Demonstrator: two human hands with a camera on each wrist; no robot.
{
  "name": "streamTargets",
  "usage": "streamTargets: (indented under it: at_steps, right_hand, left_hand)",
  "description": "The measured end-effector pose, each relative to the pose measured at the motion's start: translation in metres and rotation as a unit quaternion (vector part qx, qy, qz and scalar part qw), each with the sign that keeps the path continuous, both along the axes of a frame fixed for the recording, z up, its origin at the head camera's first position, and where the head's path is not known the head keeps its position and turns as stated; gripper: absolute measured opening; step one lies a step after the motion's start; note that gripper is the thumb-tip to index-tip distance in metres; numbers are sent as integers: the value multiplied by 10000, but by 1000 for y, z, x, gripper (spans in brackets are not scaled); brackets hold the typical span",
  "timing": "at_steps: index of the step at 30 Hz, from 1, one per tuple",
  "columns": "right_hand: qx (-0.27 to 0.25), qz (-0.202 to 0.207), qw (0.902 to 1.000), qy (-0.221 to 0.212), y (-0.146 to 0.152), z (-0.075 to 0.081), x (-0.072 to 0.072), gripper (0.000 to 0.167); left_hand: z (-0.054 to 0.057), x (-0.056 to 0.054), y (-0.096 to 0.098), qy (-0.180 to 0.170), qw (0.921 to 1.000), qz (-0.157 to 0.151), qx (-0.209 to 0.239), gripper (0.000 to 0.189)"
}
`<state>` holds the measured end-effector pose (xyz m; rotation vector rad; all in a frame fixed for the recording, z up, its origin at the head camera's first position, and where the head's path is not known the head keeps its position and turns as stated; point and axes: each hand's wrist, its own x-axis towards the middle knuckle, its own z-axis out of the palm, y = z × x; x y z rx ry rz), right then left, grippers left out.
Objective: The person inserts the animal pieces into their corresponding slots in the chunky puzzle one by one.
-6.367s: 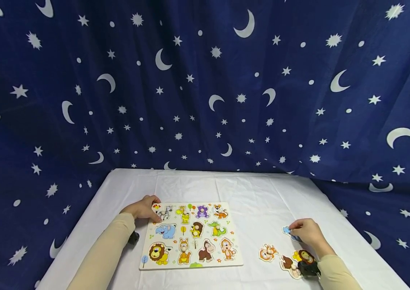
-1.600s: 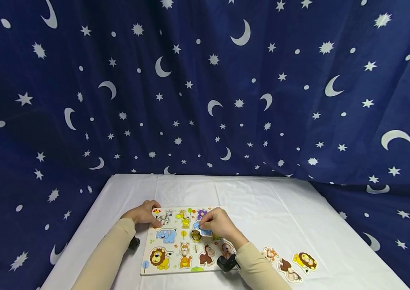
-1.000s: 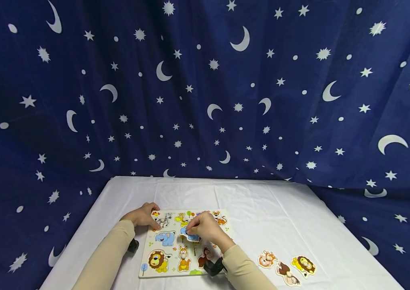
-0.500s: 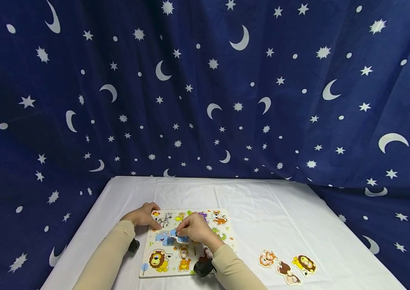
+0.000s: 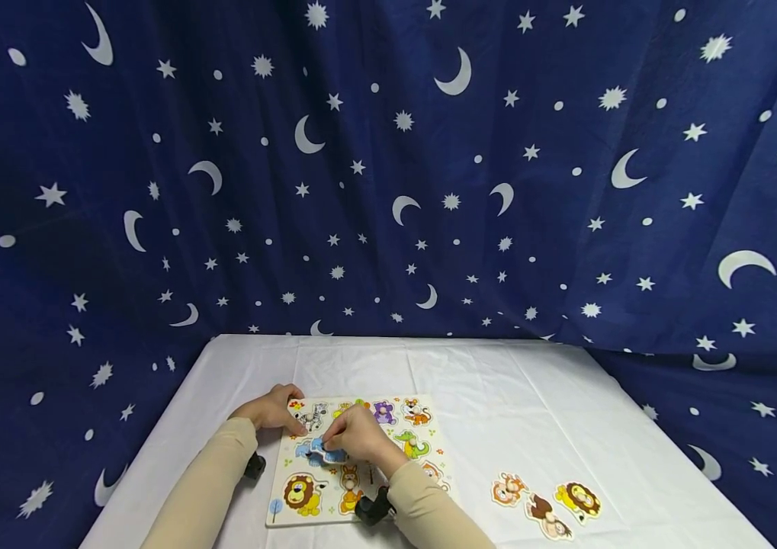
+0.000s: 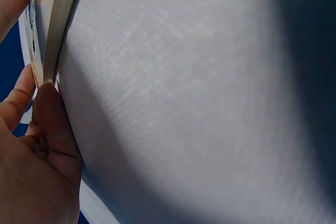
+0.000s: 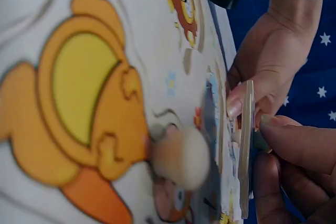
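Note:
A wooden animal puzzle board [image 5: 335, 519] lies on the white table. My left hand [image 5: 270, 408] grips its far left corner, thumb on top beside the zebra; in the left wrist view, fingers of this hand [image 6: 39, 156] press against the board's edge. My right hand [image 5: 361, 436] pinches the small knob of a blue elephant puzzle piece [image 5: 333, 456]. That piece overlaps the printed elephant [image 5: 303, 451] at the board's left. The right wrist view shows the elephant piece [image 7: 245, 177] edge-on, raised above the board, with thumb and fingertips at its dark knob.
Three loose pieces lie right of the board: an orange monkey [image 5: 508, 488], a brown gorilla [image 5: 547, 518] and a lion [image 5: 579, 499]. A kangaroo [image 5: 350, 488] with a knob sits near the right wrist camera [image 5: 374, 506]. A blue starry curtain [image 5: 388, 168] hangs behind the table.
My right hand picked up the elephant piece at the table's right and carried it left across the board to the printed elephant. My left hand stays at the board's corner.

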<state>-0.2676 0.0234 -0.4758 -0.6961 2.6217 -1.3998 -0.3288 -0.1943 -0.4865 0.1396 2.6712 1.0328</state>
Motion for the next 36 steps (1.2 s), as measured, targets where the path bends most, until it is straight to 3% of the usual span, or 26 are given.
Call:
streamTargets:
  at_steps: [18, 23, 36]
  right_hand:
    - [21, 168, 9999, 30, -19, -8, 0, 8]
    - [216, 13, 9998, -17, -22, -13, -1, 8]
    - [377, 154, 9992, -21, -26, -11, -8, 7]
  left_hand:
    - [-1, 7, 3, 26, 9999, -47, 113, 62]
    - [-3, 7, 5, 62, 9999, -87, 136, 63]
    - [5, 5, 2, 18, 10000, -34, 17, 63]
